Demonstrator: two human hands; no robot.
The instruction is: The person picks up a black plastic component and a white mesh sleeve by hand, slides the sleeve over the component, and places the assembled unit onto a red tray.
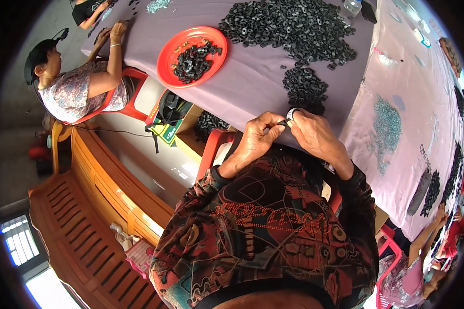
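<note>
At the table edge (273,110), two hands (258,136) (314,135) pinch one black ring (283,123).

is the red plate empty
No, the red plate holds a heap of small black rings near its middle.

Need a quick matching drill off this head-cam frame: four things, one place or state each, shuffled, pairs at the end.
Things:
1. red plate
2. small black ring part
3. blue-green pile of small parts
4. wooden bench

Places or states:
A. on the floor, to the person's left
B. pinched between left hand and right hand
C. on the pinkish cloth, right of the hands
D. on the purple cloth, holding stacked black pieces

Pairs: 1-D, 2-B, 3-C, 4-A
</note>
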